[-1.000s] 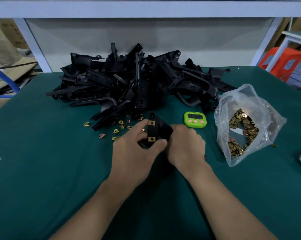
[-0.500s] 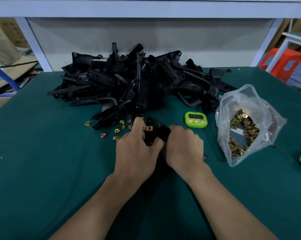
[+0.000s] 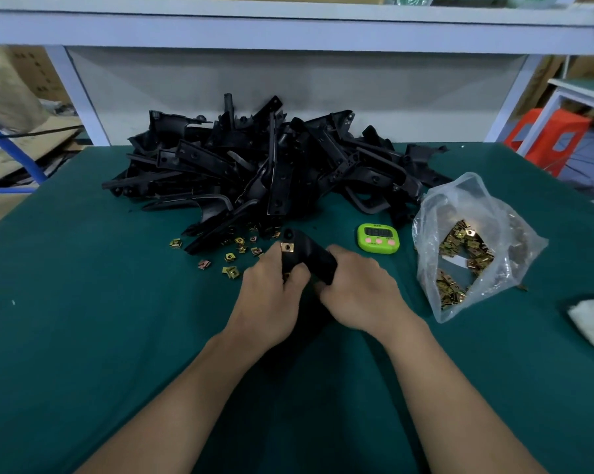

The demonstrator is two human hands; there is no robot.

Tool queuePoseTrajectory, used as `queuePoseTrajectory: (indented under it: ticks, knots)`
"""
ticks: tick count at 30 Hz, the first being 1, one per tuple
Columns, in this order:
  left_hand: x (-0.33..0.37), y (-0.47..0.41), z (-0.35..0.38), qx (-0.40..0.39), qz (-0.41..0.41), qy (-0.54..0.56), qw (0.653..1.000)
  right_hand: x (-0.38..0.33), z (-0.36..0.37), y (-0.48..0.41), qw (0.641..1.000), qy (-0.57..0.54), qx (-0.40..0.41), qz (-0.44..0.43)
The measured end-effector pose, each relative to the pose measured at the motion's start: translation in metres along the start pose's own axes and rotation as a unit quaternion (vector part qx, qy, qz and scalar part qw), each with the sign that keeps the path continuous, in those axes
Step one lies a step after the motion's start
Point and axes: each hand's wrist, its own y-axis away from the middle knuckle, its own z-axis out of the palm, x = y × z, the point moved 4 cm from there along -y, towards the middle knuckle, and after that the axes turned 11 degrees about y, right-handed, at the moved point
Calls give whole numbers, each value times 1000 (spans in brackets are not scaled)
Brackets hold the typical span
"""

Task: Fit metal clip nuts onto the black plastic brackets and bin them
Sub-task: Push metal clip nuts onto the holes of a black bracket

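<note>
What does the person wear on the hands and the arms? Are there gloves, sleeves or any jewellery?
Nothing is worn that the picture shows. The left hand and the right hand have no gloves, and no ring, watch or bracelet is visible. The left forearm and the right forearm are bare down to the bottom edge of the picture, with no sleeve in view.

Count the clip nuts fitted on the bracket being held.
1 in plain view: a clip nut near the top end of the bracket, above the left hand. A glint under that hand's thumb may be a second, mostly hidden.
</note>
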Motion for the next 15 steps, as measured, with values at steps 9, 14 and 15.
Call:
queuePoseTrajectory:
  ticks: [9, 14, 15]
  knots:
    - [54, 6, 30, 87, -15, 133, 987, 53, -55, 91, 927, -365, -81, -2]
    - [123, 14, 117, -9, 31, 185, 982, 118, -92, 159, 859, -505, 5, 84]
    - [135, 16, 139, -45, 26, 202, 978, 133, -98, 173, 846, -521, 31, 108]
